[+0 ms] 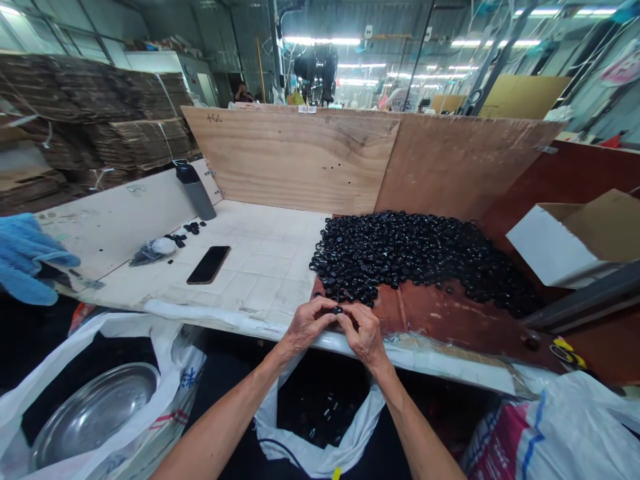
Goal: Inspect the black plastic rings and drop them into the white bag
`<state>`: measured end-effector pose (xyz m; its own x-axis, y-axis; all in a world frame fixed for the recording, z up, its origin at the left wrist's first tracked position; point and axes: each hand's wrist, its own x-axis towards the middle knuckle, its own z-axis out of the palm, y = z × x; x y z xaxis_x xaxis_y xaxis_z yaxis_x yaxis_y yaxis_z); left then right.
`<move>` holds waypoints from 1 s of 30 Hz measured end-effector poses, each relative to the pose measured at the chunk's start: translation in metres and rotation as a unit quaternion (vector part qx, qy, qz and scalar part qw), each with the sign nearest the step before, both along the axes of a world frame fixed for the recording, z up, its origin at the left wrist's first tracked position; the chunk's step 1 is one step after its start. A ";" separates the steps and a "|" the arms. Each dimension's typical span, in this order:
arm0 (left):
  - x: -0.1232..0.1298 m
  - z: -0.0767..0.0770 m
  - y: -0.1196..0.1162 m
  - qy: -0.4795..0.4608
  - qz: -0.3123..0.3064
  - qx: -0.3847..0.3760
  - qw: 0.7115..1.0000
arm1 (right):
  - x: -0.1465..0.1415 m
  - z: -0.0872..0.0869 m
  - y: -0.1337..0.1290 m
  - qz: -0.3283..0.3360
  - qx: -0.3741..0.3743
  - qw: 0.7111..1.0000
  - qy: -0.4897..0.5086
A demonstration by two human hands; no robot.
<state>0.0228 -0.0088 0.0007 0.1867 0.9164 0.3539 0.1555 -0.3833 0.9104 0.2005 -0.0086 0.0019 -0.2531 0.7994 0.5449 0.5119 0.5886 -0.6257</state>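
Head view: the left hand [310, 325] and right hand [365, 333] meet over the near edge of the tabletop [260, 253], fingers [326, 306] clamped together on a small black cap [337, 310], just beside a heap of black caps [400, 257].

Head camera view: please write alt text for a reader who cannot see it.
The left hand and right hand pinch a small black part at a table edge, beside a large heap of black parts. A phone and a grey bottle are on the pale tabletop; below the hands hangs a white plastic bag holding more black parts.
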 end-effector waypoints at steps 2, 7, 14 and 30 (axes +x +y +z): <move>0.000 0.002 -0.001 -0.004 0.008 -0.009 1.000 | 0.001 0.001 0.000 -0.001 0.005 1.000 -0.013; 0.000 0.006 -0.002 -0.013 0.001 -0.017 1.000 | 0.002 0.001 0.000 0.005 -0.010 1.000 0.025; 0.000 0.009 -0.002 -0.026 -0.004 -0.049 0.998 | 0.002 0.000 -0.001 0.016 -0.040 0.998 0.053; -0.004 0.011 -0.022 -0.073 0.012 -0.117 0.990 | 0.000 0.002 -0.007 0.073 -0.049 0.996 0.035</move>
